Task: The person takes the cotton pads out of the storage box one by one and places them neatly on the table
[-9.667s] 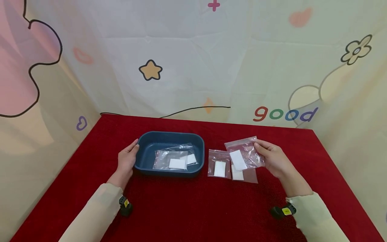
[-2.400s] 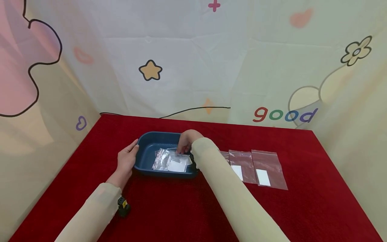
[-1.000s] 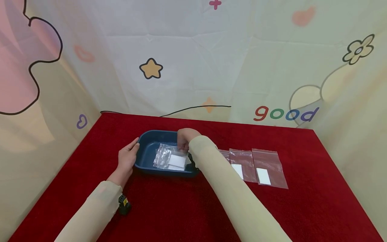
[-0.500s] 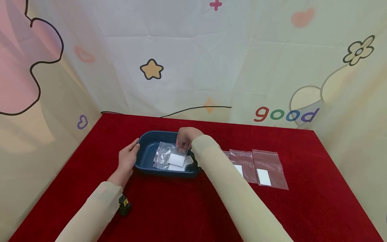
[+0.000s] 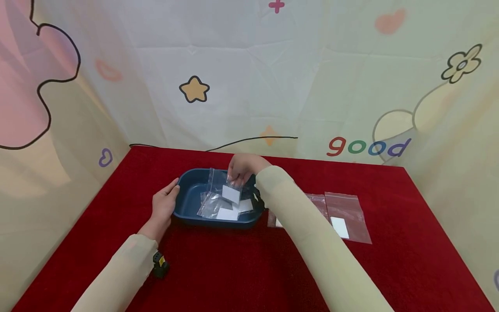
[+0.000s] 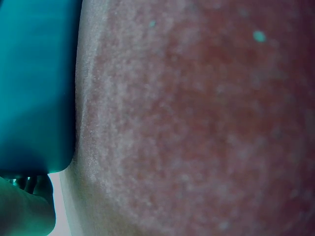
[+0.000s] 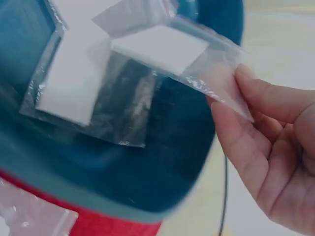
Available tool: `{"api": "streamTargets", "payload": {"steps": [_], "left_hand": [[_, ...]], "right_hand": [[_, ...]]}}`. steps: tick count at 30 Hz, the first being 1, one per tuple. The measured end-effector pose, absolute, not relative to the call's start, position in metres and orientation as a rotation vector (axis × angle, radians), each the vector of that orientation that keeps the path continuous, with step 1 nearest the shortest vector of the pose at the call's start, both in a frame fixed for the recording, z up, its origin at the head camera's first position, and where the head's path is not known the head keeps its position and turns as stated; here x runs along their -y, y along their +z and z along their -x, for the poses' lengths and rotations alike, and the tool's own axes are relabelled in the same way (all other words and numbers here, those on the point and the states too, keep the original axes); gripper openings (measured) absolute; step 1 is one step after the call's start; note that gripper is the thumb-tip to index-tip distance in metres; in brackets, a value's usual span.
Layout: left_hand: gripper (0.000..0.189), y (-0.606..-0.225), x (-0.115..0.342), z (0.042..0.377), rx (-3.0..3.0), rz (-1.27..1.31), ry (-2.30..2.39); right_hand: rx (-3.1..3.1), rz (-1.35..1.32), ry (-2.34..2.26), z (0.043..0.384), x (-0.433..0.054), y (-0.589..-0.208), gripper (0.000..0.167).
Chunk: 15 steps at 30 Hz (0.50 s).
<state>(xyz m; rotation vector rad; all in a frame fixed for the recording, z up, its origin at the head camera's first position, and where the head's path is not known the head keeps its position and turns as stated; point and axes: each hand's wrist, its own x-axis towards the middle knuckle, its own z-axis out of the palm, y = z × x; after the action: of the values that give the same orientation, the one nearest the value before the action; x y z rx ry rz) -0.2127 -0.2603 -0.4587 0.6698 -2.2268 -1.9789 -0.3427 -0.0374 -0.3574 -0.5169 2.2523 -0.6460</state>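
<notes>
At the near side, the two pale sleeves (image 5: 117, 275) reach in over the red counter (image 5: 218, 268), and a black device (image 5: 160, 265) is on the left wrist. A little farther, at the right, clear bags (image 5: 355, 214) lie flat on the counter; three show, two of them partly covered by the right sleeve. Left of these bags stands the blue tub (image 5: 199, 222). The left hand (image 5: 163, 208) holds it by its left end, with the thumb at the rim; how firmly, I cannot tell. In the tub lie more clear bags (image 5: 210, 206), each white piece (image 5: 227, 214) showing through the plastic, and they overlap one another. Above them, toward the far wall of the tub, the right hand (image 5: 245, 169) pinches one bag (image 5: 216, 184) by its edge, between thumb and fingers, and this bag hangs tilted. I cannot tell if its lower part touches the pile. Because the plastic looks thin and slippery, it could slide from this small pinch, or drag a neighbouring bag along. The right sleeve, passing low, might also displace the bags beneath. Farthest stands the printed cloth (image 5: 249, 86).
</notes>
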Motion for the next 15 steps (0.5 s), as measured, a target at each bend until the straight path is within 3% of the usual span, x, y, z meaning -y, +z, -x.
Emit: {"api": "streamTargets", "payload": {"steps": [15], "left_hand": [[0.047, -0.461, 0.261, 0.214, 2.213, -0.666, -1.977]], "right_hand": [[-2.286, 0.658, -0.747, 0.332, 0.016, -0.338, 0.024]]}}
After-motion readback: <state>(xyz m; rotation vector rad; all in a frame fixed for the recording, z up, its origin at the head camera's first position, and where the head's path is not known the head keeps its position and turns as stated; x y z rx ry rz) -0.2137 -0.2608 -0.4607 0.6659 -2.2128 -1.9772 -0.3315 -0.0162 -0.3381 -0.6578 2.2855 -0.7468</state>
